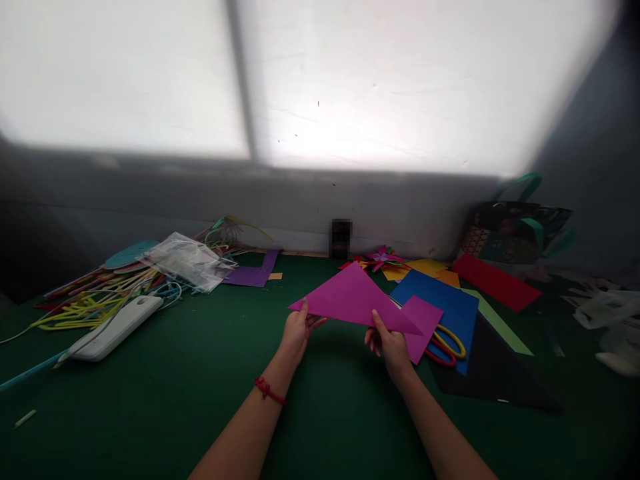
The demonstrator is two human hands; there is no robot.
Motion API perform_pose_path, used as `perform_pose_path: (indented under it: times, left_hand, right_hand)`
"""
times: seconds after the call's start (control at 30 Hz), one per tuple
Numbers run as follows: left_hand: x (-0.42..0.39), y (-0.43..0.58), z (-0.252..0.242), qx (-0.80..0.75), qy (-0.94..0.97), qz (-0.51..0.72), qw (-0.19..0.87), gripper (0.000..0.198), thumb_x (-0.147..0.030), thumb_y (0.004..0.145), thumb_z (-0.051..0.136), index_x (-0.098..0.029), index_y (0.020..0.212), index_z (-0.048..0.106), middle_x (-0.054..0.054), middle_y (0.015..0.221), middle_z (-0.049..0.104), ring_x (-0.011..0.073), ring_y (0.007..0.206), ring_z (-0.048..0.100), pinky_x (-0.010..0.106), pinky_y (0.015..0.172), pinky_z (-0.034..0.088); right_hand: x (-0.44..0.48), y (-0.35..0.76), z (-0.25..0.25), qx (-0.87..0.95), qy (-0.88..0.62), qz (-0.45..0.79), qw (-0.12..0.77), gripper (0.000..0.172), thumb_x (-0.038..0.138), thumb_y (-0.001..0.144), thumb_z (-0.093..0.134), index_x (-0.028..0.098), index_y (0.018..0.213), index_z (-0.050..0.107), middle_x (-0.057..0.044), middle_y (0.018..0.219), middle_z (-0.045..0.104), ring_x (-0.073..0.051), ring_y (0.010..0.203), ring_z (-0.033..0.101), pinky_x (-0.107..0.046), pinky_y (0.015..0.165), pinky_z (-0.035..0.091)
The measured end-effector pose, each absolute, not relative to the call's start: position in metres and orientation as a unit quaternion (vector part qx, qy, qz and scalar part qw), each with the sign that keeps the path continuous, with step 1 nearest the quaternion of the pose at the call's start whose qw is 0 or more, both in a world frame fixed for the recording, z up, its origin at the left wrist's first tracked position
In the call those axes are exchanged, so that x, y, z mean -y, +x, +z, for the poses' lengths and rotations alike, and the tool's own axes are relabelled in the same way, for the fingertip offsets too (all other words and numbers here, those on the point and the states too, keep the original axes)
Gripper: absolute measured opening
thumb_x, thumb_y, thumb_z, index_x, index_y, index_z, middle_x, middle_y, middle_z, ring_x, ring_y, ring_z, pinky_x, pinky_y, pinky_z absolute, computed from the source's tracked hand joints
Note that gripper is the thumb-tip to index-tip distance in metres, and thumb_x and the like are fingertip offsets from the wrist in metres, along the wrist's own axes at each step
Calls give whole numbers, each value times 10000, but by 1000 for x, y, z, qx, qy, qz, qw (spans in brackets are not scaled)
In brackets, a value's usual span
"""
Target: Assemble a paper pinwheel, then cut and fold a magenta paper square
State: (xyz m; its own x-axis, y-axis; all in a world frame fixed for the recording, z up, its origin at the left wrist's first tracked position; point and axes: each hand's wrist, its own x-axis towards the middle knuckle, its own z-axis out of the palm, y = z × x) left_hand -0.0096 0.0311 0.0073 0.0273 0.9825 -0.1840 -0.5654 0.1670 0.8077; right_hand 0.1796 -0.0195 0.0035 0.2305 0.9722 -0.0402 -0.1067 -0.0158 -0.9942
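Observation:
Between my hands is a magenta sheet of paper (pixel 350 293) folded into a triangle, its peak pointing away from me and its long folded edge toward me. My left hand (pixel 299 328) pinches that edge near the left corner, thumb on top. On the right part of the same edge, my right hand (pixel 388 340) grips with the thumb above and fingers curled below. Just beyond the right hand lies another magenta paper piece (pixel 425 317), partly covered by the triangle. Scissors with yellow and red handles (pixel 453 343) stick out beside it; their blades are hidden.
Blue paper (pixel 440 293), black paper (pixel 495 367) and red paper (pixel 495 281) lie to the right, before a patterned bag (pixel 505 233). At left are a white power strip (pixel 117 327), colourful pipe-cleaner-like strands (pixel 100 300) and a clear plastic packet (pixel 185 257). A dark blurred object (pixel 341 239) stands behind.

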Motion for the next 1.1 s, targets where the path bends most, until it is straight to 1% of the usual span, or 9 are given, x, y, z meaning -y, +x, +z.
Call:
perform_pose_path:
  times: [0.1,0.23,0.4,0.5,0.67,0.8,0.93,1.03,1.1]
  left_hand:
    - [-30,-8,5,-395,279,586,650,248,-290,866,489,-81,939,600,124,888,680,192,768,659,324,675,562]
    - [-28,-5,2,-387,326,560,656,344,-392,842,501,-87,967,598,145,913,679,236,817,659,339,659,560]
    - [-20,8,-1,-390,425,472,667,477,-535,761,532,-72,822,630,169,832,682,225,689,659,304,581,539]
    - [-13,19,-6,-398,475,415,666,533,-608,719,518,-92,628,614,111,613,645,170,528,612,255,505,494]
    - [-5,29,-11,-389,501,400,662,541,-660,685,498,-137,571,571,-17,414,483,121,381,504,248,452,427]
    - [-2,30,-9,-368,522,389,663,559,-641,732,456,-149,477,528,-16,404,459,113,392,487,248,472,417]
    - [-2,28,-3,-396,507,405,650,480,-545,759,513,-147,502,583,19,449,531,131,429,525,252,496,446]
    - [-8,19,2,-448,429,491,611,349,-438,741,598,-129,580,616,65,536,617,169,481,588,263,487,474]
    - [-15,10,3,-455,373,549,594,232,-335,735,635,-105,707,634,83,615,655,190,544,625,270,503,500]
  right_hand:
    - [19,185,3,370,-523,447,624,518,584,704,563,118,481,613,-84,523,615,-107,400,490,-209,348,346]
    - [16,194,0,358,-501,462,638,567,612,720,516,100,512,641,-114,569,640,-116,434,520,-212,381,393]
    - [15,189,-2,369,-493,487,619,574,623,712,514,106,491,632,-118,554,641,-118,414,514,-223,378,392]
    - [17,180,-2,384,-481,511,600,562,624,707,518,121,480,623,-111,542,637,-134,412,521,-241,379,392]
    - [22,163,-4,435,-447,549,557,522,609,723,509,151,495,616,-86,525,632,-186,475,567,-270,398,394]
    - [24,157,-5,482,-439,532,540,546,629,732,479,151,501,613,-67,492,609,-164,451,542,-255,387,365]
    - [22,159,-6,482,-479,492,544,561,638,713,497,151,444,571,-43,430,547,-125,393,483,-240,379,356]
    - [17,171,-3,481,-510,478,529,564,645,712,491,148,453,560,-48,449,542,-124,418,495,-228,386,366]
    - [14,189,0,480,-538,451,525,532,641,724,474,146,578,602,-68,572,602,-144,492,537,-230,403,392]
